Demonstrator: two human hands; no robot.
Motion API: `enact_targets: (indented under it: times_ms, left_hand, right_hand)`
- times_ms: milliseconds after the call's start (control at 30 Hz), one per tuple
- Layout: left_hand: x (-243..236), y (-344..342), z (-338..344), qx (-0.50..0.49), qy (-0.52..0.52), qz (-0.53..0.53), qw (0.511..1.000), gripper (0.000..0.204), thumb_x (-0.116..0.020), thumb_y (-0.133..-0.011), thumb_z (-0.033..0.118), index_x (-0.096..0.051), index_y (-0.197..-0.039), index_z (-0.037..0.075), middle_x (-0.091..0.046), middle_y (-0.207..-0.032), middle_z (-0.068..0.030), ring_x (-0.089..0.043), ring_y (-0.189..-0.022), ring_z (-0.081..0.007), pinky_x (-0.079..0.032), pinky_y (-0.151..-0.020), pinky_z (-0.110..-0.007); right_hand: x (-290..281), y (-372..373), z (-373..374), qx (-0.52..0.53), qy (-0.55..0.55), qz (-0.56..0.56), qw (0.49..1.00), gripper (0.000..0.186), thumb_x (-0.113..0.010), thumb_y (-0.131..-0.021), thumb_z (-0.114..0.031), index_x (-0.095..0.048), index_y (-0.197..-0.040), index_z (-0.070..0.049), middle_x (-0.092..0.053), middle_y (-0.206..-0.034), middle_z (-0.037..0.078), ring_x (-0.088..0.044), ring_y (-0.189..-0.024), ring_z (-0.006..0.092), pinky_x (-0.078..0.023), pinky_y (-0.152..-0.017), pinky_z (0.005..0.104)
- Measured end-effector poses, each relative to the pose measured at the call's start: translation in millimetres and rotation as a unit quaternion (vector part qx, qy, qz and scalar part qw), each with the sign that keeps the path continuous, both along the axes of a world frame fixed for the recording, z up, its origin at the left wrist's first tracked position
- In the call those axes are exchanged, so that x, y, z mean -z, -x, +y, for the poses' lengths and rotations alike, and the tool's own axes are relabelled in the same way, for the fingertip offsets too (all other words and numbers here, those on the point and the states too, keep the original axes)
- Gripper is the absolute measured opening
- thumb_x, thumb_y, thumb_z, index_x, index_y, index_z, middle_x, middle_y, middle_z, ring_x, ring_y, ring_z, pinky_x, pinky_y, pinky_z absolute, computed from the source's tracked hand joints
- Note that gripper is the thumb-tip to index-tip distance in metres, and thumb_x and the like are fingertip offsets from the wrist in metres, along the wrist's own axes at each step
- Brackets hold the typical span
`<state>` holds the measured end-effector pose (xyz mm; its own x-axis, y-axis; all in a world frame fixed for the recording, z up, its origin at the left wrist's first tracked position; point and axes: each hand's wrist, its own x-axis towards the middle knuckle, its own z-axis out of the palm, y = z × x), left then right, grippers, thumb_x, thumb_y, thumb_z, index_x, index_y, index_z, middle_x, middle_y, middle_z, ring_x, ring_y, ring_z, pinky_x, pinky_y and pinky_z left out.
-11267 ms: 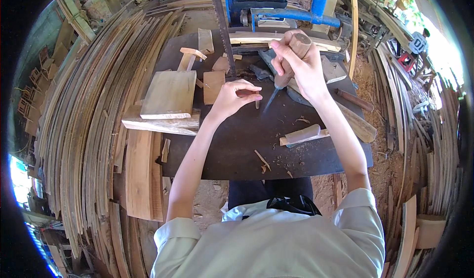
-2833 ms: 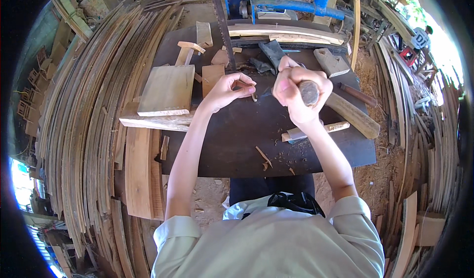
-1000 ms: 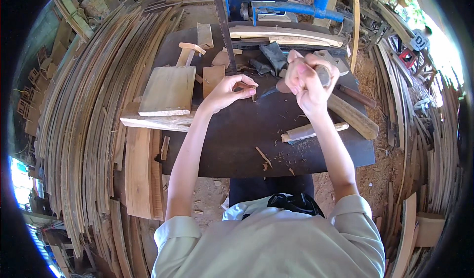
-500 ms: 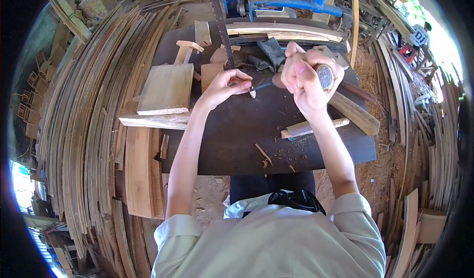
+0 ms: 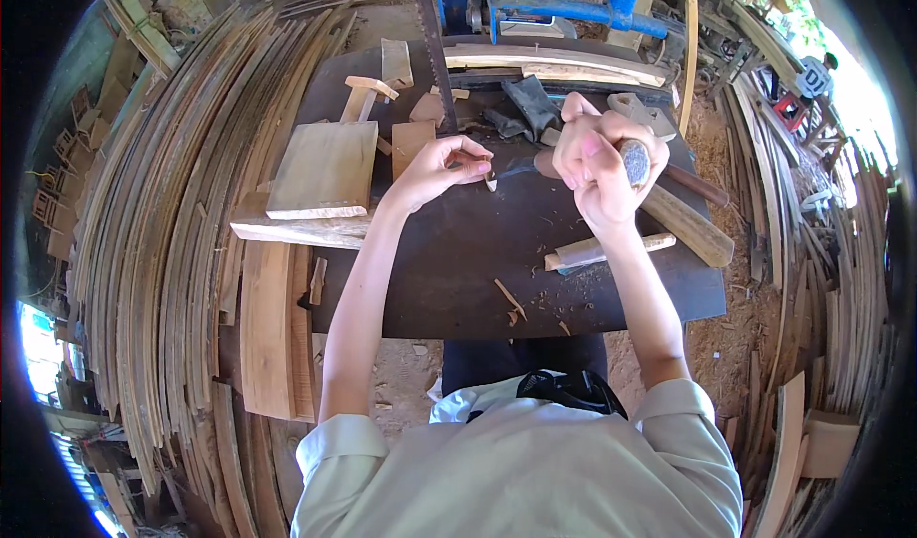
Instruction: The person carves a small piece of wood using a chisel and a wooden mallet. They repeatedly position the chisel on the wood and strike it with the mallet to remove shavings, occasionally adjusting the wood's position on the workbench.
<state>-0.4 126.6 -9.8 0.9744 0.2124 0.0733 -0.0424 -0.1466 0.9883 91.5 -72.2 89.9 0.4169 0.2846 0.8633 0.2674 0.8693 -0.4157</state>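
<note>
Small wood piece (image 5: 491,184) is sticking out of the left hand (image 5: 443,170), with thumb and fingers pinching it over the dark table (image 5: 449,285). To its right, the right hand (image 5: 604,166) is wrapping its fingers around a chisel (image 5: 635,163), which is pointing left toward the wood piece.

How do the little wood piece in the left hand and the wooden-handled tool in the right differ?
The wood piece is small and slim; the tool is bigger and thicker. The wood piece is pinched by the left hand; the tool is wrapped in the right hand. Both are held over the dark tabletop.
</note>
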Motion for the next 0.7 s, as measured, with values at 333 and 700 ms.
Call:
enact_targets:
  times_ms: [333,700]
  left_hand:
    - [-0.1,-0.1,2.1,0.013,-0.019,0.008,1.000,0.023,-0.066,-0.086,0.010,-0.059,-0.107,0.001,-0.061,-0.103,-0.0035,-0.059,-0.096,-0.0113,-0.051,-0.091,-0.028]
    - [-1.5,1.7,-0.8,0.004,-0.047,0.005,0.999,0.024,-0.067,-0.086,0.014,-0.061,-0.105,0.002,-0.061,-0.101,-0.0016,-0.058,-0.092,-0.0086,-0.049,-0.084,-0.024]
  right_hand:
    - [8.1,-8.2,7.4,-0.037,0.040,0.001,0.999,0.020,-0.059,-0.081,0.001,-0.052,-0.063,0.006,-0.051,-0.053,0.007,-0.041,-0.043,0.0097,-0.031,-0.038,0.0233]
    - [1.0,-2.8,5.6,-0.049,0.003,0.012,0.999,0.026,-0.060,-0.082,-0.001,-0.047,-0.059,0.002,-0.049,-0.051,0.006,-0.039,-0.042,0.0092,-0.031,-0.040,0.0235]
